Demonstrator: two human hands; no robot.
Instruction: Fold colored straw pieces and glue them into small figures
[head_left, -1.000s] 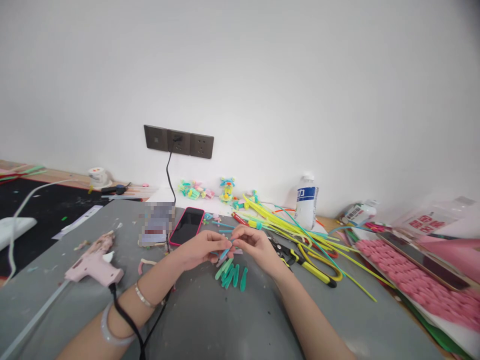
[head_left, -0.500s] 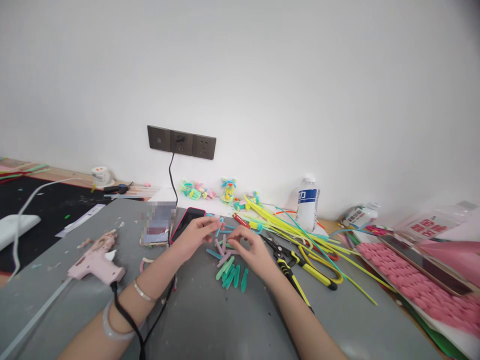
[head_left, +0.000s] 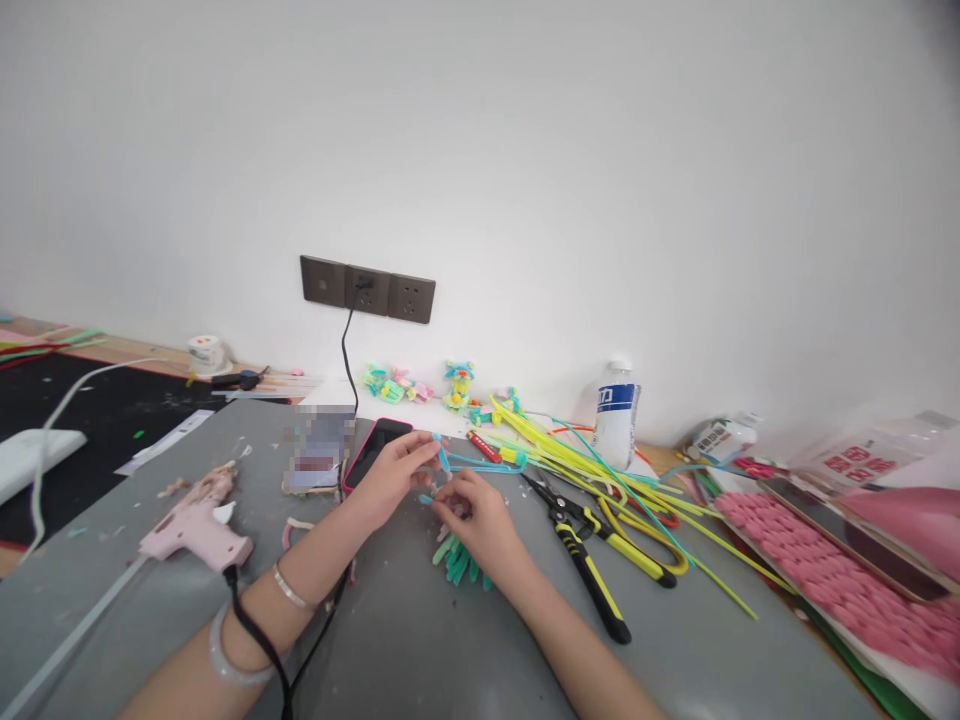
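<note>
My left hand (head_left: 397,472) pinches a short bent piece of blue pipe cleaner (head_left: 444,460) between thumb and fingertips, just above the grey table mat. Close beside it, my right hand (head_left: 480,515) has its fingers drawn together, with the tip of another blue pipe cleaner piece (head_left: 425,499) showing at them. Under and in front of the right hand lies a pile of short green and teal pipe cleaner pieces (head_left: 459,562), partly covered. Longer blue pipe cleaner strands (head_left: 480,465) lie behind the hands.
Black-and-yellow pliers (head_left: 585,560) lie right of my hands, near long yellow pipe cleaners (head_left: 555,445). A pink glue gun (head_left: 196,525) with a black cord is at left. Phones (head_left: 375,450), a white bottle (head_left: 615,415) and small pipe-cleaner figures (head_left: 459,385) stand or lie behind.
My right hand has moved left and down over the pile to a loose blue piece, covering more of the pieces. My left hand keeps its blue piece. The view has shifted slightly.
</note>
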